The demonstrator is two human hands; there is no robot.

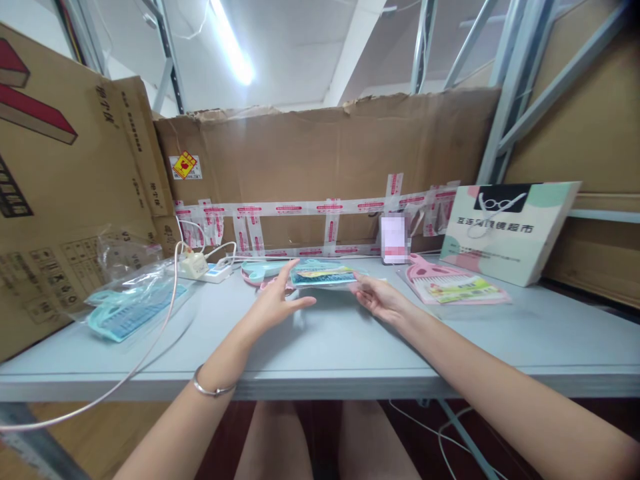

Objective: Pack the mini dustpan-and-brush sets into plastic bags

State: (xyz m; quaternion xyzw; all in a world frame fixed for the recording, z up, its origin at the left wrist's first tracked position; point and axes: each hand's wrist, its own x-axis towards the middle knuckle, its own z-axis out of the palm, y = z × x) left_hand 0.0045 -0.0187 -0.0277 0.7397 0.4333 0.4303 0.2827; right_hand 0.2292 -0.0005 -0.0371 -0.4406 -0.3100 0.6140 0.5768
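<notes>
My right hand (379, 298) pinches the right end of a clear plastic packet with a blue comb (325, 276) and a yellow-green card inside, held just above the table. My left hand (277, 300) is beside the packet's left end, thumb and fingers spread; whether a fingertip touches the plastic I cannot tell. Behind it, more combs, light blue (255, 269) and pink, are partly hidden. To the right of my right hand lies a pink comb (431, 269) with a similar card. Another blue comb (123, 319) in clear plastic lies at the far left.
A white power strip (216, 272) with a plugged-in adapter stands at the back left, its white cable (167, 327) crossing the table's left side. A phone (395, 239) leans against the cardboard wall (300, 160). A printed box (510, 230) stands at right; a large carton (75, 200) borders the left.
</notes>
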